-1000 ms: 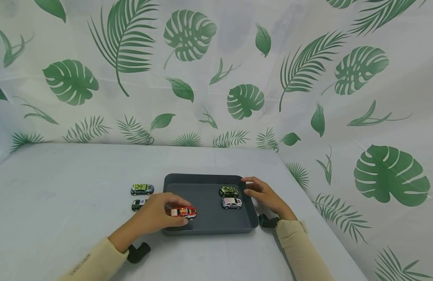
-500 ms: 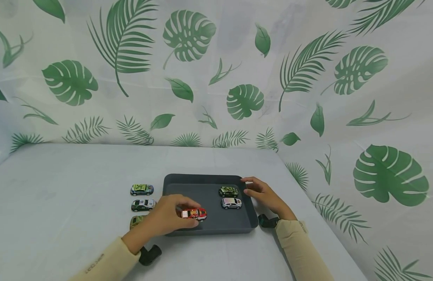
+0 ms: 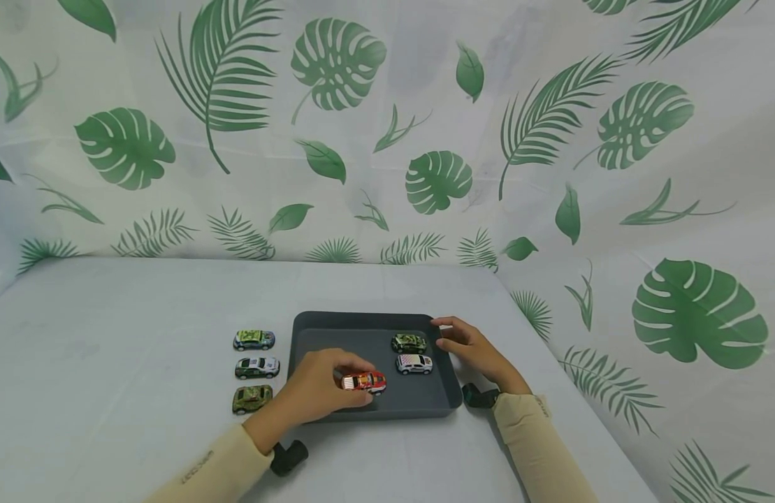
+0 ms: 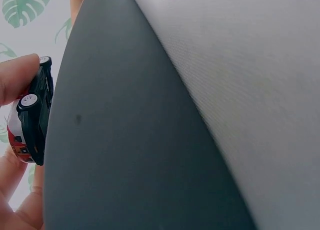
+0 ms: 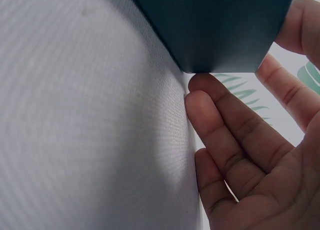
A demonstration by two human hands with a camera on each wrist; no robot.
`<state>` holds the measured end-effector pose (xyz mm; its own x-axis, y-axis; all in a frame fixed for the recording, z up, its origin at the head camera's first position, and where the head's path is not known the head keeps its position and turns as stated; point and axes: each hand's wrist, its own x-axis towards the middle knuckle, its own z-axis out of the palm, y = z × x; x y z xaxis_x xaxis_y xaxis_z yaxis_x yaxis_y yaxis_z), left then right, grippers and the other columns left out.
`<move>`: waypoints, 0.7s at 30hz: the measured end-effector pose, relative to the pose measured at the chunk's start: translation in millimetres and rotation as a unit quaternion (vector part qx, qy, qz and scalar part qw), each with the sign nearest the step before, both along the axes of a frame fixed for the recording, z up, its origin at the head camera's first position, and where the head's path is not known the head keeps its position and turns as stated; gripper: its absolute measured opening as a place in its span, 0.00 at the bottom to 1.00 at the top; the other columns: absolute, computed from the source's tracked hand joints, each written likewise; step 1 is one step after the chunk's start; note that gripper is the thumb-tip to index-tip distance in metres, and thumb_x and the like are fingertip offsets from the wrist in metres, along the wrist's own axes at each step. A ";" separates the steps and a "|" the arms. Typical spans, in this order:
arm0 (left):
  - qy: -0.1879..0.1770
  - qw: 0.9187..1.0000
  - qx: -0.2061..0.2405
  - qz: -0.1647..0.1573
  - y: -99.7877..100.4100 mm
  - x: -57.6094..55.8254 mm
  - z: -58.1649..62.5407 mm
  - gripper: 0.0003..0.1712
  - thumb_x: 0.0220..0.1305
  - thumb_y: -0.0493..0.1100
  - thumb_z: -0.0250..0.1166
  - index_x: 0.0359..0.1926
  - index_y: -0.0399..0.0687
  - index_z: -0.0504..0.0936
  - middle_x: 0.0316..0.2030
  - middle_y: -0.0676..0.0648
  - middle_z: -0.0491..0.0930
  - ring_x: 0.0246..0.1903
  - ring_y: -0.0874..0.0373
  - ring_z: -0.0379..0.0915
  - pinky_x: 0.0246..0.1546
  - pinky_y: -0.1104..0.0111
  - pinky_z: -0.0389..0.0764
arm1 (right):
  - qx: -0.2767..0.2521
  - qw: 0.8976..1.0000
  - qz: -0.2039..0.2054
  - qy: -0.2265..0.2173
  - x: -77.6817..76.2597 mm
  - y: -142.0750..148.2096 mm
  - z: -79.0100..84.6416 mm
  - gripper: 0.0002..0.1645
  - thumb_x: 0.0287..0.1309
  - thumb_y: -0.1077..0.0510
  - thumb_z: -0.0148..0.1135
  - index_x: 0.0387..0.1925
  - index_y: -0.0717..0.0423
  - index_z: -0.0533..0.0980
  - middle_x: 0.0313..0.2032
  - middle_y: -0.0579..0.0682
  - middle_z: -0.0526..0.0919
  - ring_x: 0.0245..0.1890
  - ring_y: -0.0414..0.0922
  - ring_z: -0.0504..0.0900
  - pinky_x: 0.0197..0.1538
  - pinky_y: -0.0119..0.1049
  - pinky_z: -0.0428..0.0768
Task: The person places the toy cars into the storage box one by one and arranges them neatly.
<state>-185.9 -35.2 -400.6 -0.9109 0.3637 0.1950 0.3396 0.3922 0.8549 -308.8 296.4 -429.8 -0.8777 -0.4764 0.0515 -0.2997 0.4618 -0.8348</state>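
Left hand (image 3: pixel 318 388) pinches a red toy car (image 3: pixel 370 381) between thumb and fingers, above the dark tray (image 3: pixel 418 412); clearance from its floor cannot be judged. Right hand (image 3: pixel 476 353), fingers mostly extended, touches the tray's right rim. Two cars (image 3: pixel 415 364) stand inside; three cars (image 3: pixel 256 367) line the desk (image 3: pixel 142 363) leftward.

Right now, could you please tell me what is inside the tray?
A green car and a white car stand in the tray, near its right side. The left hand holds a red car over it. Both cover part of the tray; anything beneath cannot be seen.
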 end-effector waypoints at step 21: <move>0.015 0.999 -0.039 0.023 33.5 -5.8 4.9 0.20 0.50 0.48 0.80 0.46 0.56 0.89 0.38 0.58 0.85 0.37 0.62 0.77 0.33 0.67 0.76 | 0.003 1.000 -0.014 -0.008 0.4 -1.3 -0.2 0.26 0.70 0.56 0.60 0.66 0.55 0.69 0.60 0.65 0.76 0.60 0.60 0.76 0.63 0.63 0.68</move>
